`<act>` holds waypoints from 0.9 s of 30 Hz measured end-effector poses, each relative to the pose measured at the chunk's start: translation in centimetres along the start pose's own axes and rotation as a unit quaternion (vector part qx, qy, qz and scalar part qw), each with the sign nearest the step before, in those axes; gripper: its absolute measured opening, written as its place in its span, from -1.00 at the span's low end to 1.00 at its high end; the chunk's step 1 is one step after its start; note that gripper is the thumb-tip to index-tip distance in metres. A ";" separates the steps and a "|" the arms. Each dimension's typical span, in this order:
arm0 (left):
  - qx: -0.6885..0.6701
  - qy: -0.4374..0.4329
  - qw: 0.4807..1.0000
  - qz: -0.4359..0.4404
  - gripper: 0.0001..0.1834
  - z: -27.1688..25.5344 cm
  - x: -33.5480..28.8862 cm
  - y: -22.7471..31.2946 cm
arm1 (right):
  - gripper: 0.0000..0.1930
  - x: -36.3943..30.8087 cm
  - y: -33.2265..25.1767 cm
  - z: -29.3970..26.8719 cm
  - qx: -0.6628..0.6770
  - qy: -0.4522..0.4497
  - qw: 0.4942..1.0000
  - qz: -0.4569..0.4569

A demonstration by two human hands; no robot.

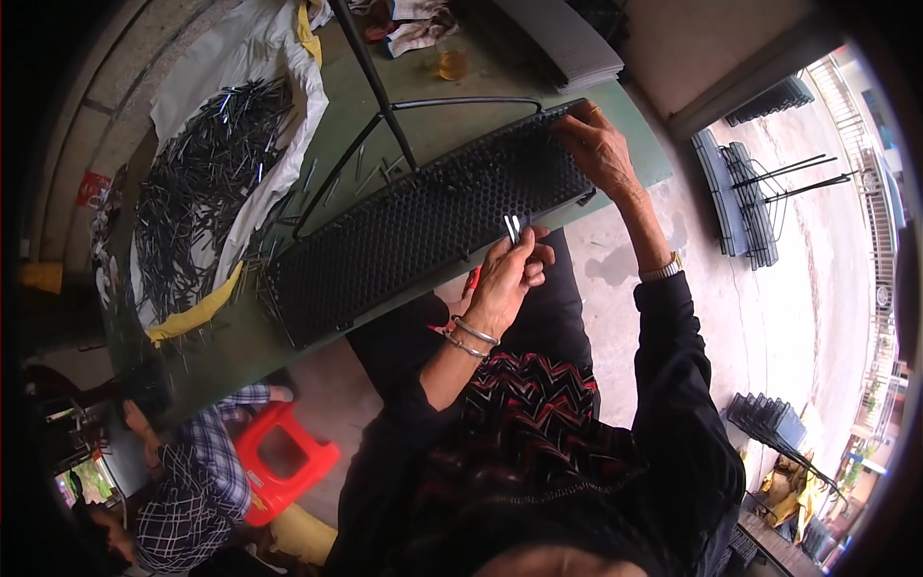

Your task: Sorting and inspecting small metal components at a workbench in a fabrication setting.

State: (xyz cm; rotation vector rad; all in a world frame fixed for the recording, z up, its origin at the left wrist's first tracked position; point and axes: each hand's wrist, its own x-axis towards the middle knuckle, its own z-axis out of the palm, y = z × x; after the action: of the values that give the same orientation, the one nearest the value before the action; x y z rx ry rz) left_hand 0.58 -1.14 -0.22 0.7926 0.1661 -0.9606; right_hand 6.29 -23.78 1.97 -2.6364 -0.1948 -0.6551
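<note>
A long black panel full of small round holes (385, 236) lies slanted on the green table in front of me. My left hand (502, 279), wearing bangles, is at the near edge of the panel. Thumb and fingers pinch a few short, shiny metal pins (512, 227) that point up. My right hand (598, 144), with a watch at the wrist, is over the panel's far right corner. Its fingertips are pressed together at the holes; whatever they hold is hidden. Short dark bits stand up along the panel's far side.
An open white sack of dark metal pins (216, 168) lies on the left; loose pins (361, 163) are scattered on the green table (207, 370). A black metal rod frame (385, 106) stands behind the panel. Beyond are a cup (452, 65) and flat stacked sheets (577, 77). A person sits near a red stool (288, 462).
</note>
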 end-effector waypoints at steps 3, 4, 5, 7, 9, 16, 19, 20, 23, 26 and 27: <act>-0.004 -0.004 1.000 0.007 -0.74 0.1 0.1 0.0 | -0.87 -0.5 0.7 0.4 -0.015 -0.009 1.000 -0.002; -0.007 0.002 1.000 0.006 -0.74 0.2 0.1 0.0 | -0.86 -0.5 0.5 0.5 -0.027 -0.011 1.000 0.007; -0.010 0.008 1.000 0.004 -0.74 0.3 0.0 0.0 | -0.86 -0.6 0.3 0.6 -0.027 -0.012 1.000 0.006; -0.015 0.009 1.000 0.002 -0.74 0.5 -0.2 0.3 | -0.86 -0.7 -0.7 0.7 -0.076 0.067 0.994 -0.029; -0.019 0.011 1.000 0.000 -0.74 0.4 -0.3 0.4 | -0.86 -1.5 -2.4 0.6 -0.015 0.047 0.997 0.054; 0.026 0.020 0.999 0.021 -0.71 0.1 0.3 0.0 | -0.88 -4.6 -7.4 -1.0 0.297 -0.192 0.918 0.179; 0.031 0.047 0.998 0.012 -0.70 0.8 0.0 0.5 | -0.88 -4.2 -7.5 -2.4 0.322 -0.156 0.894 0.268; 0.028 0.055 0.998 -0.004 -0.69 0.9 -0.1 0.6 | -0.89 -4.0 -6.8 -1.9 0.286 -0.067 0.910 0.293; 0.047 0.043 0.998 -0.018 -0.71 0.1 0.0 0.7 | -0.92 -2.6 -4.8 -1.5 0.124 0.131 0.952 0.245; 0.027 0.032 0.999 -0.008 -0.71 0.4 -0.1 0.1 | -0.91 -1.8 -2.5 0.3 0.068 0.210 0.958 0.185; 0.028 0.031 0.999 -0.007 -0.71 0.6 -0.1 0.1 | -0.91 -1.7 -1.9 0.9 0.068 0.211 0.957 0.185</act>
State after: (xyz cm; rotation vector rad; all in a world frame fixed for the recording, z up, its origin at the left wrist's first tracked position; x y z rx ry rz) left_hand 0.48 -1.47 0.27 0.8739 0.2002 -0.9585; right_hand 4.75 -21.80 1.15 -2.2483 0.3566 -1.0038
